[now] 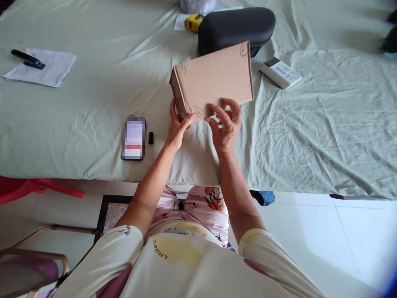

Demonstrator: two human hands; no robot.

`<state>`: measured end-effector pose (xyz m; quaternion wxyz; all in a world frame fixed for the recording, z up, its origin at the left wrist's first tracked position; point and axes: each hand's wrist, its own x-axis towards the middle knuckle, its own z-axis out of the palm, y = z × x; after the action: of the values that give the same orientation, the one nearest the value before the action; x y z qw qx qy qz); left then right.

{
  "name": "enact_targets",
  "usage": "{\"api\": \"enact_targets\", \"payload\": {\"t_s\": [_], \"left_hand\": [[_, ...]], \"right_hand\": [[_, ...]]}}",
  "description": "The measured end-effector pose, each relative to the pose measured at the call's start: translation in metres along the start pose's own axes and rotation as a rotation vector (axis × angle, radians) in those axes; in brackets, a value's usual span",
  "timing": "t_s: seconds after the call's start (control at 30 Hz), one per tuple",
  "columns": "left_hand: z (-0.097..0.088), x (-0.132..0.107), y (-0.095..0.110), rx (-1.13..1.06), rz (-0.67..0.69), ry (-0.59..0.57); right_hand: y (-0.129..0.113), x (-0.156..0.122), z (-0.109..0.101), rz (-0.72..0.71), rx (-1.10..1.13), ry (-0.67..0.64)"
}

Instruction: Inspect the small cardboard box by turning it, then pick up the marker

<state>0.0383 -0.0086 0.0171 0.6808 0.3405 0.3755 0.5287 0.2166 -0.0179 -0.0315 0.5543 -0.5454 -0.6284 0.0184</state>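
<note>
A brown cardboard box [214, 76] is held tilted over the cloth-covered table, with pen scribbles at several of its corners. My left hand [179, 126] grips its near left corner, thumb on the top face and fingers along the side. At the near edge, my right hand [227, 124] touches the box with bent, parted fingertips; its thumb sits just below that edge and nothing shows between the fingers. The underside of the box is hidden from me.
Behind the box lie a black hard case [237, 27] and a yellow tape measure [194, 22]. A white power bank [281, 73] is to the right. Leftward are a phone [133, 138], a small black piece [151, 138], and a stapler [27, 59] on papers [52, 68].
</note>
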Motion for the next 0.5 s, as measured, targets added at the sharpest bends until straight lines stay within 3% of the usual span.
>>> {"api": "enact_targets", "payload": {"t_s": [0.27, 0.4, 0.5], "left_hand": [[-0.011, 0.010, 0.003, 0.050, -0.002, 0.012], [-0.013, 0.014, 0.004, -0.007, -0.032, 0.031], [-0.011, 0.015, 0.004, -0.025, -0.039, 0.045]], "right_hand": [[0.043, 0.017, -0.030, 0.067, 0.071, 0.138], [0.062, 0.018, -0.032, 0.146, 0.093, 0.339], [0.068, 0.018, -0.027, 0.189, 0.117, 0.402]]}}
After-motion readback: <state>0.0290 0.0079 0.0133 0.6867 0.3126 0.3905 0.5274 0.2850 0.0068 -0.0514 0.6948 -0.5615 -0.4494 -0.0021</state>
